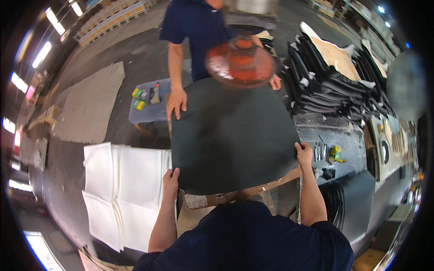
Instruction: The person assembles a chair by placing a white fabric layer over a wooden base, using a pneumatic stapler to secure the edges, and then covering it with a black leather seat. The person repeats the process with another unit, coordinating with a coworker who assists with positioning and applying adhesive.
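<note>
A large dark sheet (235, 135) with rounded corners lies flat in front of me, over a worktop whose wooden edge (253, 189) shows along the near side. My left hand (171, 181) pinches its near left edge, thumb on top. Farther up on the opposite edge, my right hand (304, 155) grips the sheet the same way. The fingers under the sheet are hidden on both sides. Across from me a co-worker's hand (176, 103) rests on the far left corner, and their other hand (275, 82) is near the far right corner.
A red round hanging object (239, 65) covers part of the far edge. White sheets (135, 189) are stacked at left. A bluish stool (149, 106) carries small boxes. At right stand a black stack (334, 90), a metal table (348, 142) with tools, and dark sheets (357, 203).
</note>
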Action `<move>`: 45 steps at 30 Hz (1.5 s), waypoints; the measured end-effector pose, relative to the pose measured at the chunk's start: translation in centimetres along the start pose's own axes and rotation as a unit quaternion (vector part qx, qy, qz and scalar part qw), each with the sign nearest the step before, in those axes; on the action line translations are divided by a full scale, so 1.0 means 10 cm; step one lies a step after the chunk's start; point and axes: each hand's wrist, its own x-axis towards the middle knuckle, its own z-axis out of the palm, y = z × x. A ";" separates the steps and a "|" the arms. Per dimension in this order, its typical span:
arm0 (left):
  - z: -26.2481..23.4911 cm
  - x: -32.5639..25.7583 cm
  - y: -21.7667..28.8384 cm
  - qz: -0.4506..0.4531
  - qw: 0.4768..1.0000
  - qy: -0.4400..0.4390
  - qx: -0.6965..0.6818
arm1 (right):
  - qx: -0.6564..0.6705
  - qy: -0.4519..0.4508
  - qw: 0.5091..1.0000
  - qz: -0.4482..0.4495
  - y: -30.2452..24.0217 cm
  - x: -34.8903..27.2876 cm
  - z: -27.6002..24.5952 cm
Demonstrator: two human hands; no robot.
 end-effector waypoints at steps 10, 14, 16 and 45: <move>-0.16 -0.04 -0.30 0.100 0.986 0.072 0.112 | 0.007 -0.085 0.994 -0.074 -0.01 0.11 -0.04; -0.10 -0.11 -0.30 0.032 0.991 0.100 0.078 | -0.219 0.090 0.952 -0.194 -0.24 0.11 -0.10; -0.02 -0.20 -0.28 0.013 0.991 0.118 0.070 | -0.147 0.045 0.966 -0.209 -0.56 -0.05 0.07; -3.77 -0.43 -0.86 -0.170 0.966 0.184 0.068 | -0.201 -0.481 0.798 -0.302 -2.65 -3.05 1.60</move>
